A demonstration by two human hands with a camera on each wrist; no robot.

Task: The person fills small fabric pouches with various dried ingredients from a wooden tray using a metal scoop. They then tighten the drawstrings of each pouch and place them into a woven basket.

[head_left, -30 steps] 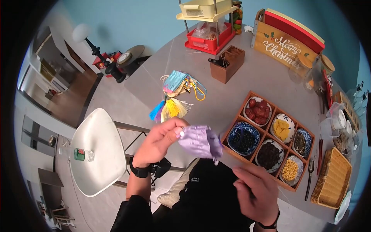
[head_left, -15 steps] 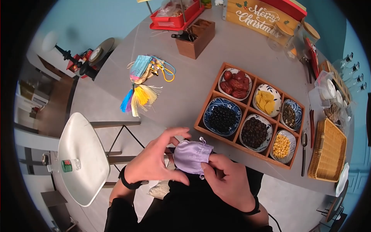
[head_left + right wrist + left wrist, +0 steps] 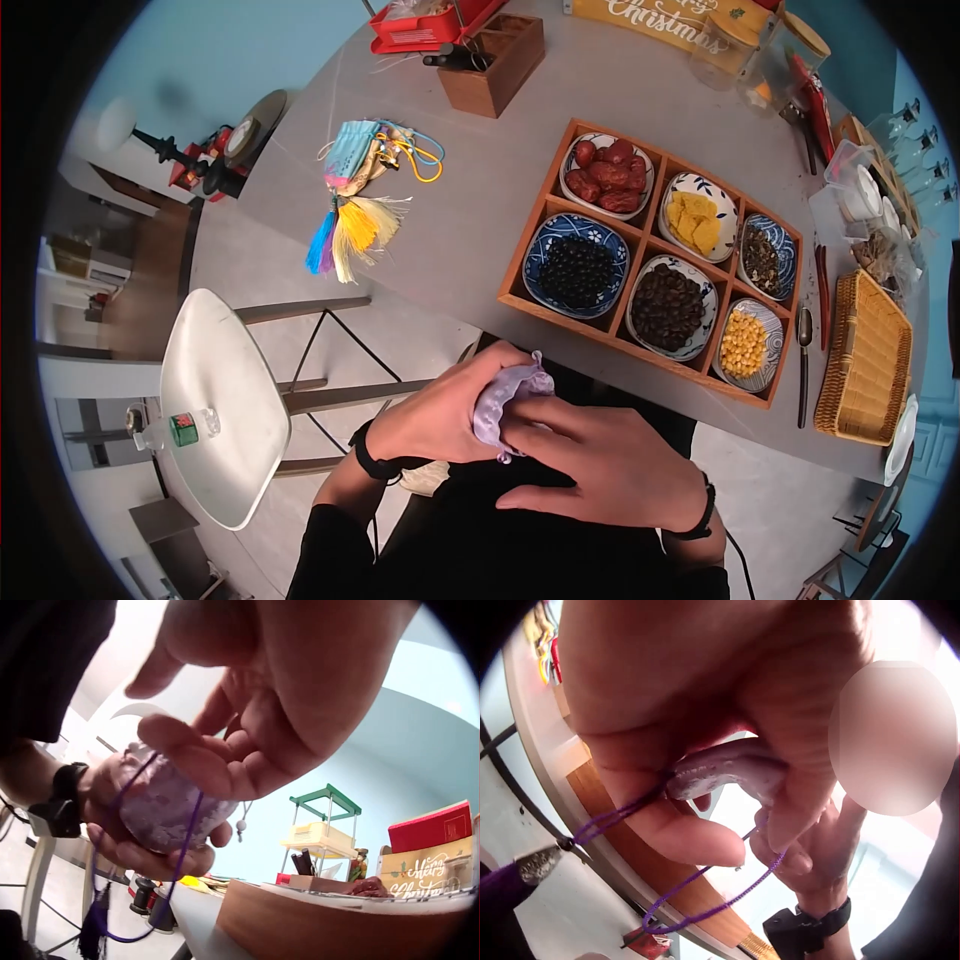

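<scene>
A small lavender satin drawstring pouch (image 3: 489,408) is held in my left hand (image 3: 428,412), whose fingers curl round its sides. The pouch mouth gapes toward my right hand (image 3: 610,468). Fingers of that hand reach into the mouth, while its thumb stands apart from the cloth. In the left wrist view a purple cord (image 3: 676,924) hangs from the pouch in a loop, with a dark purple tassel (image 3: 506,889) at the other side. The pouch bottom (image 3: 161,814) bulges over the left palm in the right wrist view. What the pouch contains is hidden.
A divided wooden tray (image 3: 640,245) on the grey table holds bowls of red dates, yellow pieces, black beans, dark dried fruit, corn kernels and dried herbs. Tasselled pouches (image 3: 352,155) lie to its left. A spoon (image 3: 804,365) and wicker basket (image 3: 865,360) are right. A white chair (image 3: 225,410) stands left.
The left hand let go of the pouch and now grips it round its body again. The right hand came over, held the pouch by its mouth, then moved its fingers into the opening.
</scene>
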